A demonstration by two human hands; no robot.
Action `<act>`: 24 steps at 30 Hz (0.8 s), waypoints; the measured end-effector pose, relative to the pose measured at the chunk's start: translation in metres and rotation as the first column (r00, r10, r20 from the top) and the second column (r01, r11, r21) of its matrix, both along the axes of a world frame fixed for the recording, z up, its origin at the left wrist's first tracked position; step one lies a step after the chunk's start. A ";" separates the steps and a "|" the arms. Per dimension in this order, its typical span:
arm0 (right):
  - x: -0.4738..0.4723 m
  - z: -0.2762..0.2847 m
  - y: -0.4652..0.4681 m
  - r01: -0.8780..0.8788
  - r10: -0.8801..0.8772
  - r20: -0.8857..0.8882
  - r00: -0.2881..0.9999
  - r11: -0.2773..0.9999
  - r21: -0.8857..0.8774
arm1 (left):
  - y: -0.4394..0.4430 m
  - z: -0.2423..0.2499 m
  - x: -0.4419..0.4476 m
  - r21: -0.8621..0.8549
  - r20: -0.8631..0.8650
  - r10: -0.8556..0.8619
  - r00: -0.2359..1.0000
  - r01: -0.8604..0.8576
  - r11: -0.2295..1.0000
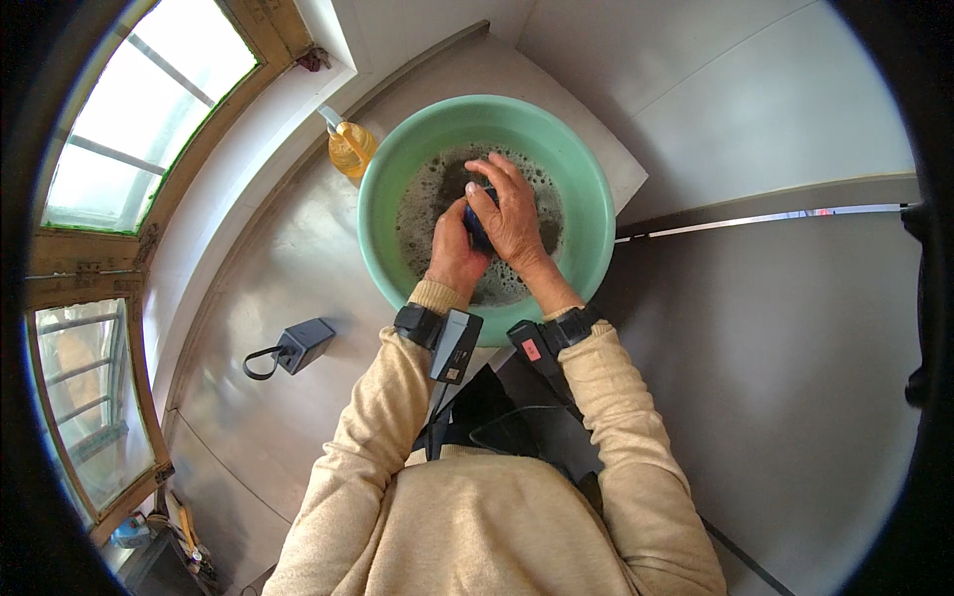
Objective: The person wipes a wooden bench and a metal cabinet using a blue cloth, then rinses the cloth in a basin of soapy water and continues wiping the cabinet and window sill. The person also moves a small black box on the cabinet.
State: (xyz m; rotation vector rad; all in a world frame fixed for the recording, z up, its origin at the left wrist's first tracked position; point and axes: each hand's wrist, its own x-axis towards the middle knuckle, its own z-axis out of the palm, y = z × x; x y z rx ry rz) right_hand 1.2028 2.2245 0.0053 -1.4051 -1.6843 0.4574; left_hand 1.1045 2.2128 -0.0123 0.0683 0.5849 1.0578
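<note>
A dark blue item [478, 225], perhaps cloth, is pressed between my two hands over the green plastic basin [381, 205]. Wrapped around its lower left side is my left hand [453, 249]. My right hand [514, 216] lies along the other side, its thumb against the item and its fingertips reaching past it, slightly spread. Much of the item is hidden by the hands. Below them, murky grey water with soap suds [417, 216] fills the bottom of the basin.
Left of the basin stands a yellow liquid bottle [350, 153] with a handle. A dark grey box-shaped device [307, 345] with a looped strap rests on the metallic countertop [231, 395]. Wood-framed windows [141, 119] line the left; a grey panel [775, 320] stands right.
</note>
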 end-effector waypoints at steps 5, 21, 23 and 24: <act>-0.006 -0.004 -0.020 -0.064 0.069 -0.129 0.989 0.997 0.040 | 0.004 -0.008 -0.009 0.602 -0.791 0.452 0.413 0.391 0.696; -0.003 -0.019 -0.001 -0.116 0.089 -0.167 0.982 0.981 -0.153 | 0.004 -0.059 0.001 0.178 -0.570 0.011 0.821 0.111 0.978; 0.008 -0.023 0.003 -0.198 0.137 -0.250 0.958 0.950 -0.240 | 0.007 -0.051 0.001 -0.096 -0.319 -0.022 0.948 -0.009 0.995; 0.014 -0.026 0.007 -0.203 0.153 -0.242 0.958 0.959 -0.199 | 0.007 -0.046 -0.002 0.085 -0.622 -0.061 0.781 0.144 0.986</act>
